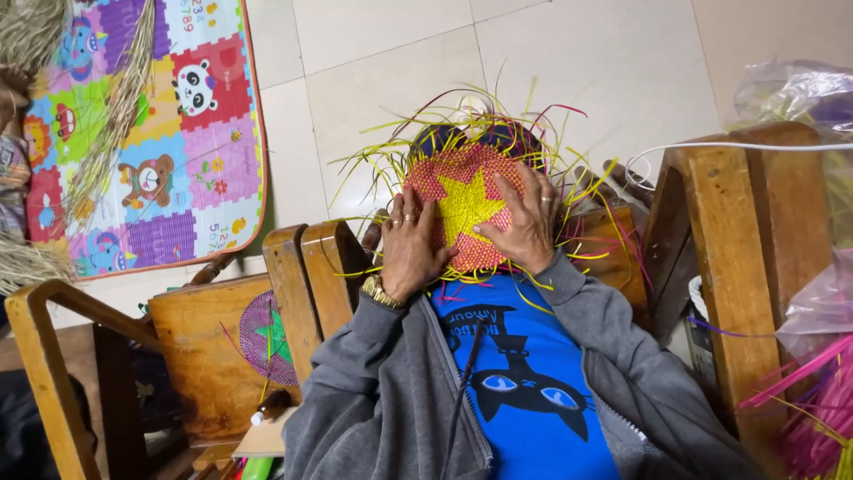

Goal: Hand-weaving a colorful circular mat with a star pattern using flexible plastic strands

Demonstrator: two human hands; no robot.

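Observation:
Both my hands hold a round woven disc, red-pink with a yellow star in its middle, above my blue shirt and open grey jacket. Loose yellow, green and red strands stick out all around its rim. My left hand, with rings and a gold watch at the wrist, lies flat on the disc's left side. On the disc's right side rests my right hand, which wears one ring, its fingers spread over the weave. Something dark blue shows just behind the disc's top edge.
A wooden chair stands at the left and another at the right. A purple woven disc with a green star lies on a wooden seat. A colourful play mat and dry straw lie on the tiled floor. Plastic bags of pink strands sit at the right.

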